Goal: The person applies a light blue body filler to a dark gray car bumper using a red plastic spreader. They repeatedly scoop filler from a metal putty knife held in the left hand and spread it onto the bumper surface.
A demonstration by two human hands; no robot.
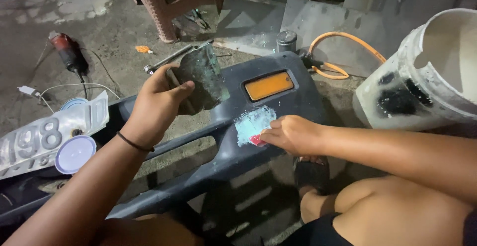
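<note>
Near: my right hand, fingers pinched on a small red spreader, at the pale filler patch on the dark bumper. My left hand clamps 1 smeared mixing board. Far right: white bucket, floor open beyond.

Single view, head-worn camera, looking steeply down and forward over the person's own arms and knees. Landmark: the dark grey bumper panel, running diagonally across mid-frame, close to the lens. Beyond the panel, concrete floor and a brown stool leg at top. Right of the panel, a white bucket cut by the frame edge. Left of it, a white lid and a red grinder farther back. Near edge of frame sits at the wearer's lap. No second view to overlap.
</note>
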